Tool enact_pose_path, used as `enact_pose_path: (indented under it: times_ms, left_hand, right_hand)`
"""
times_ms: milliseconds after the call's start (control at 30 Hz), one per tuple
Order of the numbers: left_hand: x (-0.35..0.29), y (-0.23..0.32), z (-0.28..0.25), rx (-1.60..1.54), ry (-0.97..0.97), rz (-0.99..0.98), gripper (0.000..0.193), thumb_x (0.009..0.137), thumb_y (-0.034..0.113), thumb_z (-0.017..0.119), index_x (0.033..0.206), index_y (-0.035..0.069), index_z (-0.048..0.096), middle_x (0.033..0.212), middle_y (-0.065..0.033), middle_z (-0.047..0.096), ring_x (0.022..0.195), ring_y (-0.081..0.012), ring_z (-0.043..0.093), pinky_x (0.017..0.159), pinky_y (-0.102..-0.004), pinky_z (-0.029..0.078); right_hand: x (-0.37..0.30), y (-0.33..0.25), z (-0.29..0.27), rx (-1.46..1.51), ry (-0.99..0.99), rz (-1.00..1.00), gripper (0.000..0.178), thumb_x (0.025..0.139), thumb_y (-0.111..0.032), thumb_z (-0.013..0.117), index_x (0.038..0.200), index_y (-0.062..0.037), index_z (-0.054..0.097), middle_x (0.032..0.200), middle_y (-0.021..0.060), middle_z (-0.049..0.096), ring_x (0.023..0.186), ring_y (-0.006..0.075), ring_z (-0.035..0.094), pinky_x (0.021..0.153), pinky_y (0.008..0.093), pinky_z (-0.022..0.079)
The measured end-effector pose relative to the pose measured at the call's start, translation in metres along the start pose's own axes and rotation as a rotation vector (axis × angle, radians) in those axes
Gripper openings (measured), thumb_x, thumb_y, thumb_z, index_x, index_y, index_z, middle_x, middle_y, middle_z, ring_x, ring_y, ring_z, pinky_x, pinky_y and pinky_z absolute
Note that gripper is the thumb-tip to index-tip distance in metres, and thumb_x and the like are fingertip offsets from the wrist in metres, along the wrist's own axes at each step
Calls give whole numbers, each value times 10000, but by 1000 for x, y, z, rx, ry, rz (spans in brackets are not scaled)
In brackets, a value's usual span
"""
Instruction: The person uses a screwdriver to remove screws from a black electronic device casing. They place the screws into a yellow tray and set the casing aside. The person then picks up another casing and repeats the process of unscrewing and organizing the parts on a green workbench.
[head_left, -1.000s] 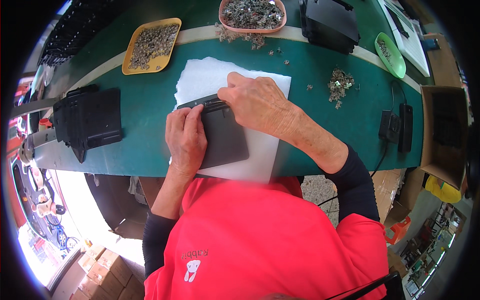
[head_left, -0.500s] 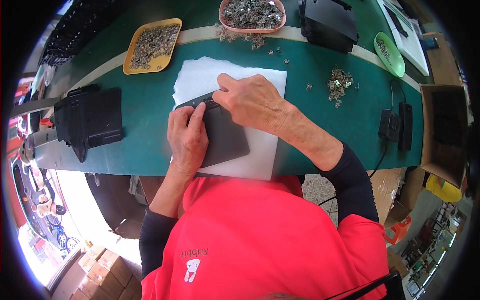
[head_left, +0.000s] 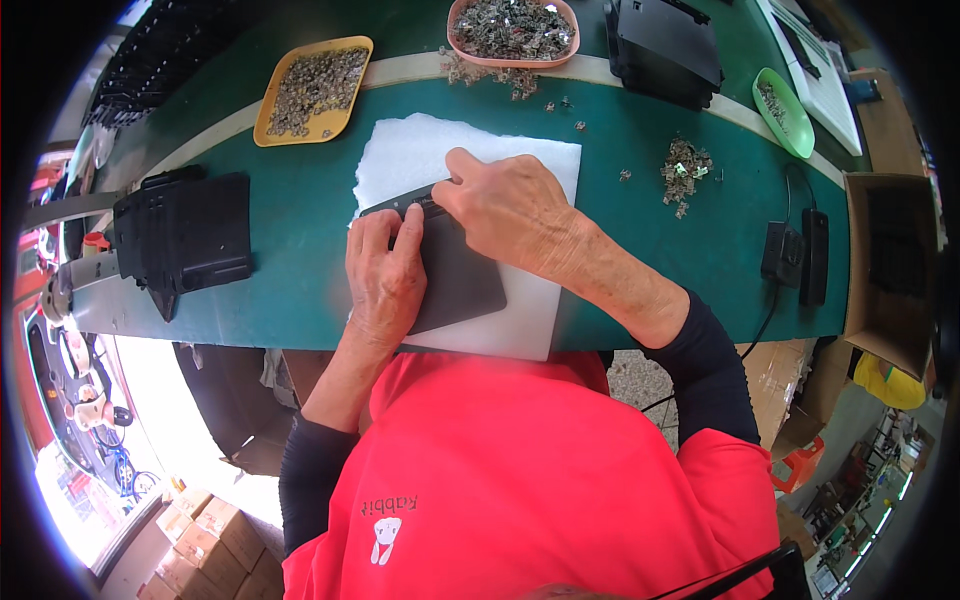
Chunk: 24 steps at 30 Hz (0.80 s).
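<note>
A flat dark grey plastic panel point(head_left: 458, 280) lies tilted on a sheet of white foam point(head_left: 535, 315). My left hand point(head_left: 387, 275) grips the panel's left side, its index finger stretched toward a slotted strip near the far edge. Over that far edge my right hand point(head_left: 515, 210) is closed in a pinch, knuckles up. Whatever its fingertips hold is hidden beneath the hand. Small metal clips point(head_left: 684, 172) lie in a loose heap on the green table to the right.
Small metal parts fill a yellow tray point(head_left: 266, 130), a pink tray point(head_left: 570, 45) and a green dish point(head_left: 800, 140). Black plastic housings point(head_left: 195, 235) lie at the left, with more stacked point(head_left: 665, 50) at the back. A black power adapter point(head_left: 782, 252) and cable sit at the right.
The whole view has shifted slightly, moving the table and trays a little to the right. Both hands stay on the panel in nearly the same pose.
</note>
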<state>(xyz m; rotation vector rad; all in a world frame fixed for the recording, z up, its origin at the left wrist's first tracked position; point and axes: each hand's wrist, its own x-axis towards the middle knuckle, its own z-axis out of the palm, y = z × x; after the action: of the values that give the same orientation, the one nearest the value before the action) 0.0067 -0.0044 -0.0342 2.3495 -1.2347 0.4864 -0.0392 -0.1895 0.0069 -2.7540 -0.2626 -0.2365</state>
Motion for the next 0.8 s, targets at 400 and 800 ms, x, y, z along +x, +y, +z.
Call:
enact_pose_path:
  times_ms: [400, 800]
  left_hand:
    - [-4, 0, -5, -154, 232, -209, 200, 814, -10, 696, 1008, 27, 664, 858, -72, 643, 790, -223, 620, 702, -335, 499]
    - [-4, -7, -45, -1010, 147, -967, 178, 897, 10, 653, 1051, -78, 635, 931, -106, 672, 851, -170, 693, 761, -242, 571]
  right_hand:
    - [-1, 8, -6, 127, -32, 121, 61, 806, -65, 602, 849, -37, 636, 894, 132, 585, 748, 352, 642, 661, 434, 525]
    - [-7, 13, -4, 184, -52, 179, 142, 853, -113, 541, 906, -29, 644, 877, 184, 623, 808, 372, 648, 721, 457, 524]
